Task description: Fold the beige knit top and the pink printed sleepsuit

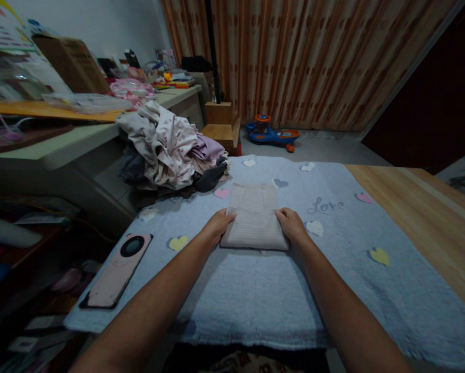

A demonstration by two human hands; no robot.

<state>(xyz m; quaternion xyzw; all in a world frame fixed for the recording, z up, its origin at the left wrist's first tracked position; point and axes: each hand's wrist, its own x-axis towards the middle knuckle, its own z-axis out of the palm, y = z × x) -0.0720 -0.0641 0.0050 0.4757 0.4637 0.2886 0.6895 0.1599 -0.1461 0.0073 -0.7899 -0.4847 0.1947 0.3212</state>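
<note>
Your left grip (219,225) and right grip (292,224) were each closed on the one folded cloth (256,223), pinching opposite side edges with the thumbs on top. Two grips, one cloth: it lay directly between them, its far part reaching beyond the fingertips and its near folded edge a little closer to you. Its long axis ran straight away from you, near edge parallel to your body, with a crosswise line at about the height of your thumbs.

Beneath it, one blue blanket (251,295) covered much of the wooden tabletop (422,207), which showed bare on your right. You had nine hearts in view on the blanket: four white, two yellow, two pink and one grey, plus one word, "Love", to the right of the cloth. One phone (116,272) lay near the blanket's left edge, and one heap of clothes (170,147) sat beyond your left grip, apart from the cloth.
</note>
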